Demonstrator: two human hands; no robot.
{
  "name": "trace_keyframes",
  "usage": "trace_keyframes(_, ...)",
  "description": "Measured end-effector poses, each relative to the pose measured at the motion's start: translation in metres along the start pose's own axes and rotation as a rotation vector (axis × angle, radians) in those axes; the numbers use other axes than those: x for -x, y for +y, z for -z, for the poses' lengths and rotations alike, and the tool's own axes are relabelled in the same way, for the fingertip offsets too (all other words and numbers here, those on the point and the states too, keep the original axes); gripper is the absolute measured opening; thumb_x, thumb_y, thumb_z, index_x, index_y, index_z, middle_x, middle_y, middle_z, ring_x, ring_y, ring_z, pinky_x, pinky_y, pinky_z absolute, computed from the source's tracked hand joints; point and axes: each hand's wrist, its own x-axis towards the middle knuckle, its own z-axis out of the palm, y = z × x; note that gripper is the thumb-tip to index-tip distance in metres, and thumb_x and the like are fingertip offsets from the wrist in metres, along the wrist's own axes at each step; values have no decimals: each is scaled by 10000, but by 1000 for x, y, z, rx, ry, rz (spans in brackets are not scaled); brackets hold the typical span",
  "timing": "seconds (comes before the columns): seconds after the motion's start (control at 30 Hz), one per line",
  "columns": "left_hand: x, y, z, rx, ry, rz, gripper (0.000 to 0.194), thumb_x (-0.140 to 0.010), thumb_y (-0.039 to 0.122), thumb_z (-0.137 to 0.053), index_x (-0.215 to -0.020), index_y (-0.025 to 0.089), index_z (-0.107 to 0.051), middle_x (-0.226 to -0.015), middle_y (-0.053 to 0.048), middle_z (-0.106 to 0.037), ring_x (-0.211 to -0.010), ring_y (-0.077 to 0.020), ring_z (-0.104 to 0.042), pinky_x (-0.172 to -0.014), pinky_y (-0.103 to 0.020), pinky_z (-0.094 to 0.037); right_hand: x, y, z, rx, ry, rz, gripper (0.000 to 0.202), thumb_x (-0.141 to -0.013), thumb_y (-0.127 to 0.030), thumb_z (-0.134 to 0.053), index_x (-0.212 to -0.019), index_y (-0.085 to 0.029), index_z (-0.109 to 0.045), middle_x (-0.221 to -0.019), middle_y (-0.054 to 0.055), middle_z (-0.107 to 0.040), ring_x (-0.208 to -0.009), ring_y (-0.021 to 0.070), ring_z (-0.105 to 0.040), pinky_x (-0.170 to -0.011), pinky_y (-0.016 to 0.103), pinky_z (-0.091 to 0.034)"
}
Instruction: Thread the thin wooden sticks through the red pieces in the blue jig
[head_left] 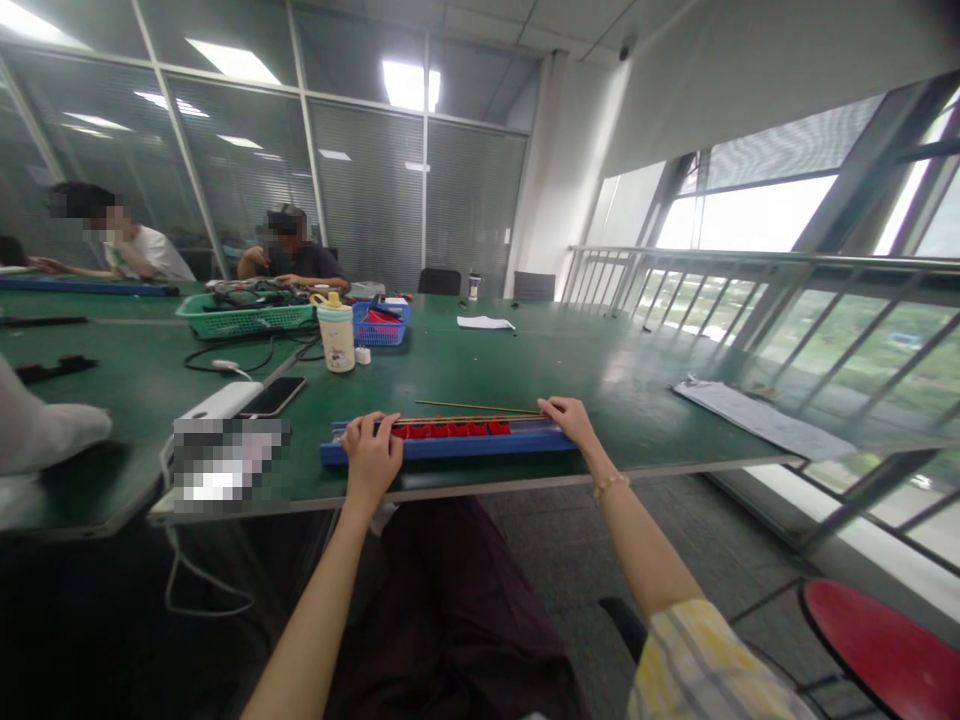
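Observation:
A long blue tray [465, 448] lies along the near edge of the green table, with a row of red pieces [450, 430] inside it. Thin sticks run lengthwise above the red pieces. My left hand [373, 455] rests over the tray's left end, its fingers bent onto the sticks' left ends. At the right end, my right hand [566, 418] pinches the sticks' other ends between thumb and fingers. Another thin stick [472, 406] lies on the table just behind the tray.
Left of the tray are a phone [279, 397], a white power strip [221, 401] and cables. Behind stand a cup [336, 338], a green basket [247, 318] and a blue basket [381, 328]. A clipboard [757, 415] lies right. Two people sit across.

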Motion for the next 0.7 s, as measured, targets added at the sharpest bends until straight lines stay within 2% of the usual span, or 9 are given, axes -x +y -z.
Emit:
trace_keyframes(0.2,0,0,-1,1,9,1,353,-888,219,-455,-1168,222,-670,-1198,-117,-590,-1133,-308,-438,-961,-471,-361,3,0,0,-3,-23,20,566,-836,-665,-519,-520,-197,-546,-522,-17,-483,-557,125,-448,-583,259,-328)
trace_keyframes(0.43,0,0,0,2,-12,5,368,-884,226,-457,-1185,217,-668,-1200,-132,-586,-1139,-310,-435,-965,-481,-357,1,-4,5,-88,-49,8,568,-802,-684,-547,-517,-194,-516,-516,-24,-428,-556,117,-402,-570,260,-311)
trace_keyframes(0.7,0,1,0,24,-8,9,363,-874,218,-467,-1171,218,-675,-1197,-132,-588,-1146,-313,-427,-979,-486,-356,2,-4,5,-67,-35,-24,577,-796,-717,-513,-535,-202,-523,-533,-8,-485,-565,130,-425,-574,268,-317)
